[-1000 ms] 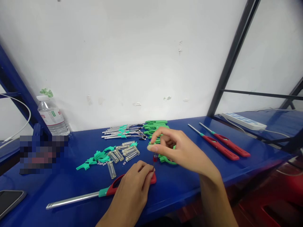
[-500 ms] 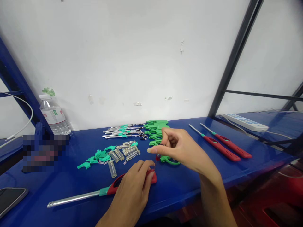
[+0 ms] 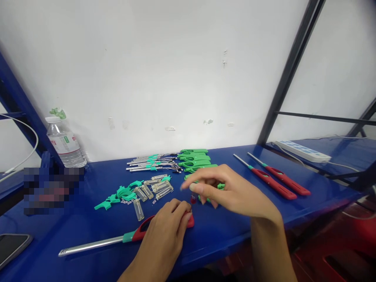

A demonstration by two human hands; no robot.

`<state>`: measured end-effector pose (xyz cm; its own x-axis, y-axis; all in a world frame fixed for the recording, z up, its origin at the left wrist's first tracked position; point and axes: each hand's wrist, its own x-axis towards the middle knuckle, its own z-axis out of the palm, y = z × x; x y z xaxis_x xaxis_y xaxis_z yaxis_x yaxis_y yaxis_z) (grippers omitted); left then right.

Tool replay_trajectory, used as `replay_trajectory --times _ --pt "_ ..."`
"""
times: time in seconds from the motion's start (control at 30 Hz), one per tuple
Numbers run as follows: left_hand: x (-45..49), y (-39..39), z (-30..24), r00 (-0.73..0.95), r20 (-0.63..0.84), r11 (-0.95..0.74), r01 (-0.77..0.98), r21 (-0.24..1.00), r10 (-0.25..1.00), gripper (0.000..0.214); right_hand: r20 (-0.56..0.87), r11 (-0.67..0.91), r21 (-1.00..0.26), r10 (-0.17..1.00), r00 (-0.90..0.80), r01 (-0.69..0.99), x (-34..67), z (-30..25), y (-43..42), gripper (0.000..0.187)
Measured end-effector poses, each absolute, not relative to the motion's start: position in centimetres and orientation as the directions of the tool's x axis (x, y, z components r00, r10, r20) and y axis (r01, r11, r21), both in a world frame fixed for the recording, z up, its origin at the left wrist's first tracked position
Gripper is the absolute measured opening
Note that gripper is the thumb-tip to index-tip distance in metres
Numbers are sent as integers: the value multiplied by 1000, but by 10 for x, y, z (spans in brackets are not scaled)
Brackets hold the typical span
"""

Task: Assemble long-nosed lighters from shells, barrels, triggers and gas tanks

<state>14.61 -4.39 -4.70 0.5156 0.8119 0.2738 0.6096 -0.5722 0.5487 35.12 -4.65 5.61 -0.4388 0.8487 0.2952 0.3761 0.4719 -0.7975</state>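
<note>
My left hand lies over the red handle of a long lighter with a silver tube, pressing it to the blue bench. My right hand hovers just past the handle's end, fingers curled over a small red part and a green handle shell. Whether those fingers grip anything is unclear.
Green shells, metal tubes, clear tanks and teal triggers lie behind my hands. Two finished red lighters lie to the right. A water bottle stands at the left, a phone at the near left, a power strip at the far right.
My right hand has dropped lower toward the bench and its fingers have flattened out over the small red part. My left hand has stayed on the lighter handle.
</note>
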Motion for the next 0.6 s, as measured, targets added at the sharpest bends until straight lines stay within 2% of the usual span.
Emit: replay_trajectory --times 0.17,0.3,0.33,0.43,0.6 --pt "146 -45 -45 520 257 -567 622 539 815 29 295 438 -818 876 -382 372 348 53 -45 25" --pt "146 -46 -42 521 243 -562 636 529 818 32 322 404 -807 913 -252 432 344 50 -43 44" --pt "146 -46 -41 522 239 -561 638 527 819 33 321 401 -801 914 -246 444 344 51 -43 44" --pt "146 -45 -41 526 237 -564 641 522 817 32 298 412 -788 905 -302 457 347 53 -46 26" --pt "147 -46 -42 524 243 -565 641 520 817 30 288 443 -810 872 -396 385 351 53 -49 28"
